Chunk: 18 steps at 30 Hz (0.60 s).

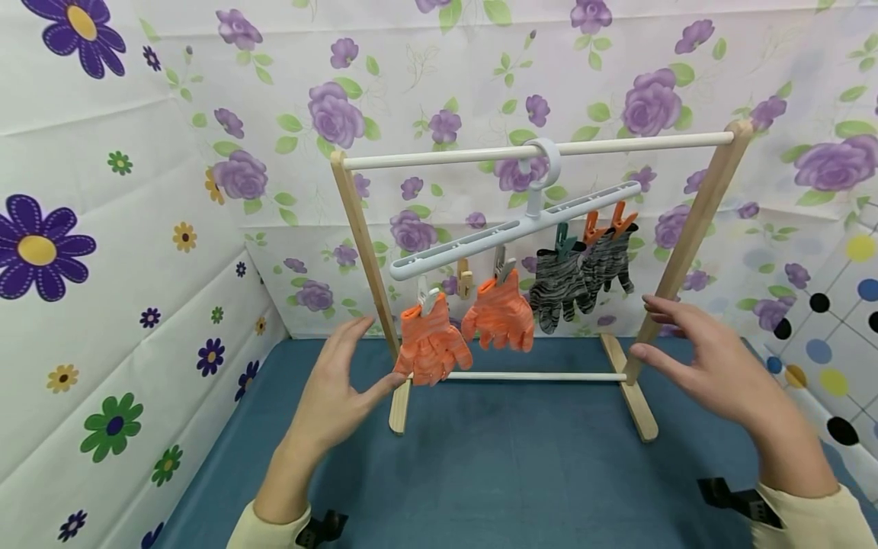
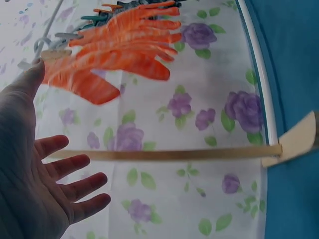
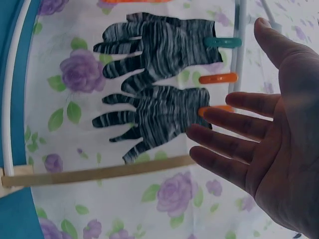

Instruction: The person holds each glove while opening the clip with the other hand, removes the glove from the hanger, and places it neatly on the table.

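Note:
A light grey clip hanger [image 1: 473, 242] hangs by its hook from the rack's top rod [image 1: 439, 157], its bar tilted down toward the left. Two orange knit gloves [image 1: 428, 347] dangle from grey clothespins [image 1: 506, 268] on its left half. Two black-and-grey knit gloves [image 3: 169, 47] hang on the right half by a green clothespin [image 3: 224, 42] and orange clothespins [image 3: 219, 78]. My left hand [image 1: 336, 393] is held with fingers spread beside the nearer orange glove; whether the thumb touches it I cannot tell. Near the right post, my right hand [image 1: 720, 370] is spread, holding nothing.
The wooden rack has a left post [image 1: 363, 244], a right post [image 1: 700, 221] and a white lower rod [image 1: 535, 376]. It stands on a blue surface [image 1: 507, 473]. A wooden clothespin [image 1: 465, 280] hangs between the orange gloves. Flowered sheeting [image 1: 288, 76] encloses the back and sides.

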Available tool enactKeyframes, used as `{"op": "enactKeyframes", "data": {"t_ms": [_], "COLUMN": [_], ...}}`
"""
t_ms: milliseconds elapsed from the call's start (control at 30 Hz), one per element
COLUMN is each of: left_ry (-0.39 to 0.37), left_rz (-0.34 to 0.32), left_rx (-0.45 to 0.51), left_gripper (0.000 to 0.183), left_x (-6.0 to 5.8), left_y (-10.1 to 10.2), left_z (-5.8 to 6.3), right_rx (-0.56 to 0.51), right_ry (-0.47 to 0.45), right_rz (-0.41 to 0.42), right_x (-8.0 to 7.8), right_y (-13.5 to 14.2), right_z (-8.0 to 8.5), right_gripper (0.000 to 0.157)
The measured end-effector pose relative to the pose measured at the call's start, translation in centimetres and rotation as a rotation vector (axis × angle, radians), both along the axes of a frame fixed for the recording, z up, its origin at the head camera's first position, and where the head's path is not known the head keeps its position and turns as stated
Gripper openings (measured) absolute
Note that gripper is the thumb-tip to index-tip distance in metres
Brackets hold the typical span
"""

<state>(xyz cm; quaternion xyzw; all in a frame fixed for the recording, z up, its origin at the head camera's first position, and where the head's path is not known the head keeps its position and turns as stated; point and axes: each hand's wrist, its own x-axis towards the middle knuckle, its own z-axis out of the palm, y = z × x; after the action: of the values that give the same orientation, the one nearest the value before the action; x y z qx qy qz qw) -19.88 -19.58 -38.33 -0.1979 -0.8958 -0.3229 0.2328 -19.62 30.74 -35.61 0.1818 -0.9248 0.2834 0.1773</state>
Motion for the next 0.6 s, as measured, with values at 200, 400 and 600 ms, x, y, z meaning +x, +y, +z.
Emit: {"op": "enactKeyframes", "data": {"t_ms": [200, 400, 600], "left_ry": [0.015, 0.069, 0.121], "left_rz": [-0.052, -0.105, -0.147], "left_rx": [0.075, 0.138, 0.192], "left_gripper": [0.087, 0.081, 0.069], "left_x": [0.0, -0.3, -0.8], "left_y": [1.5, 2.7, 4.0], "left_z": [0.8, 1.2, 1.6], "right_rx": [0.002, -0.018, -0.057], "right_ry": [0.089, 0.15, 0.193], "right_rz": [0.058, 0.121, 0.199], "right_x": [-0.1, -0.4, -0.6], "right_y": [-1.6, -3.2, -5.1], "right_z": [0.4, 1.0, 1.6], "right_gripper": [0.074, 0.075, 0.074]}}
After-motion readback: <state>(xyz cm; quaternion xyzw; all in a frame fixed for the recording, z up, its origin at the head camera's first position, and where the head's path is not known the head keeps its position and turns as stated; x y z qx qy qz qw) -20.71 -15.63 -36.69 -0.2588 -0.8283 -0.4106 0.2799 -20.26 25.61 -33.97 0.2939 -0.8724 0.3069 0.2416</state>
